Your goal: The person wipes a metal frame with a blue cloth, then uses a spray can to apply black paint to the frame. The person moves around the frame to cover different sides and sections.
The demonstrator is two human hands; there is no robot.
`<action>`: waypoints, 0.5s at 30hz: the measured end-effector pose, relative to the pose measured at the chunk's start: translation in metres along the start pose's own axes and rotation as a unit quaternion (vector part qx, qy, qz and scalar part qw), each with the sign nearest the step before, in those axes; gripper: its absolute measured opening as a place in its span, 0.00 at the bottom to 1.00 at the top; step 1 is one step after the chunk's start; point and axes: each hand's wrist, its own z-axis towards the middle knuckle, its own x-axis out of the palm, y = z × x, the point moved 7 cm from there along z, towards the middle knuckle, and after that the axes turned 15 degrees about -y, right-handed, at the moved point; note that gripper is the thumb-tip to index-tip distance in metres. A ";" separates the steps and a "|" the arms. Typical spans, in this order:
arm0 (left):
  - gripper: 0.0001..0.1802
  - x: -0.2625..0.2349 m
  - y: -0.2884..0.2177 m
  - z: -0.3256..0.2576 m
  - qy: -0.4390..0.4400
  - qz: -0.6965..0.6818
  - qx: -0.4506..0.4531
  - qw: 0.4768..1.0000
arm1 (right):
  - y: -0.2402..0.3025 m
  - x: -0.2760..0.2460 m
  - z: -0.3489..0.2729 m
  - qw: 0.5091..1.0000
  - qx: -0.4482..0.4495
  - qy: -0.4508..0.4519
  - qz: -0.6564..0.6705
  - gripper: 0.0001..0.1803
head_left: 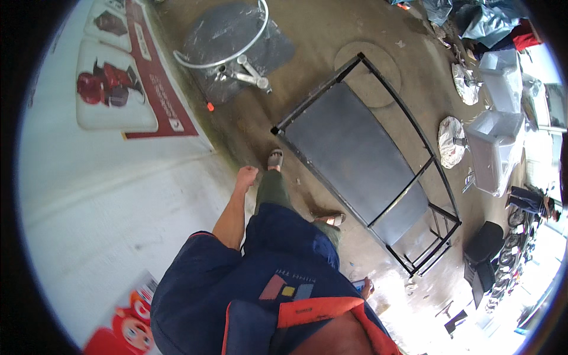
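Note:
My left hand (247, 176) hangs in front of me at the end of a bare forearm, beside the white wall panel. Its fingers are curled in and nothing shows in them. Low on my right side, partly hidden by my dark blue shirt (302, 251), my right hand (369, 289) is closed on a small flat thing with a bluish face that looks like a phone (358, 285). Neither hand touches the black metal frame (408, 118) with a dark grey panel (349, 148), which lies on the floor ahead to the right.
A white wall (118, 183) with printed pictures runs along my left. Ahead stands a round metal ring on a base (248, 74). Plastic-wrapped white chairs (494, 142), a black chair (484, 242) and plastic bags (488, 23) are on the right. Another person (529, 200) stands far right.

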 end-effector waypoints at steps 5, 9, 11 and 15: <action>0.20 -0.026 -0.089 0.053 0.005 0.026 0.081 0.996 | -0.037 0.001 -0.095 0.995 0.078 -0.042 -0.050 0.41; 0.24 -0.020 -0.154 0.046 0.055 -0.005 0.061 0.997 | -0.082 0.026 -0.100 0.991 0.103 -0.045 -0.075 0.39; 0.23 -0.015 -0.176 0.030 0.073 -0.020 0.062 0.995 | -0.092 0.047 -0.089 0.993 0.068 0.011 -0.098 0.41; 0.22 0.017 -0.245 0.025 0.125 -0.002 0.107 0.986 | -0.089 0.086 -0.077 0.997 0.050 0.057 -0.014 0.44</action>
